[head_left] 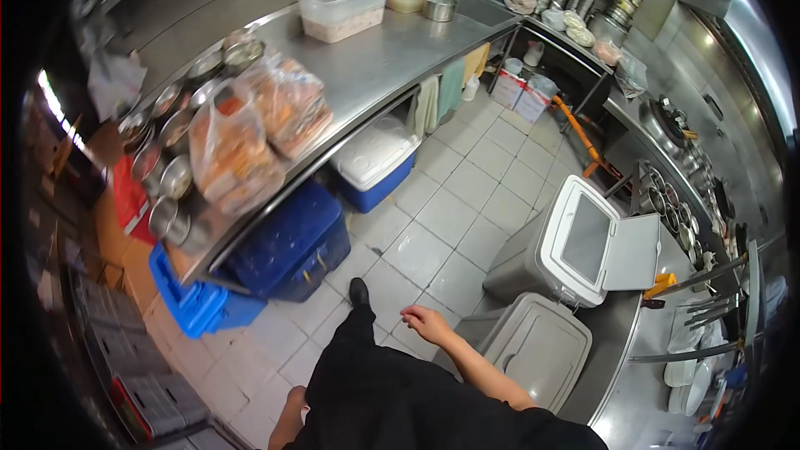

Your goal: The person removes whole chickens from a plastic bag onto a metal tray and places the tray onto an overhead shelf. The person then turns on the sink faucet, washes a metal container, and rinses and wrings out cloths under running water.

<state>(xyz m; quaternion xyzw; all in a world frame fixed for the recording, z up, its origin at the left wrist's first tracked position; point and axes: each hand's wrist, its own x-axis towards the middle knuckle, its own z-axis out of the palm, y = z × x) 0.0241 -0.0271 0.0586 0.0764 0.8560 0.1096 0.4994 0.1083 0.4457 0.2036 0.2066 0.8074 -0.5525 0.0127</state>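
Note:
My right hand hangs over the tiled floor, its fingers curled in loosely and no object visible in them. Close to it stands a grey bin with its lid down. Behind that is a second grey bin, its white lid's flap folded out to the side. Low beside my dark clothing, my left hand shows only in part; its fingers are hidden. One black shoe is on the floor ahead.
Along the left runs a steel counter bearing plastic bags of orange food, metal bowls and a clear tub. Blue bins and a white-lidded cooler sit underneath. Pans and utensils crowd the right counter.

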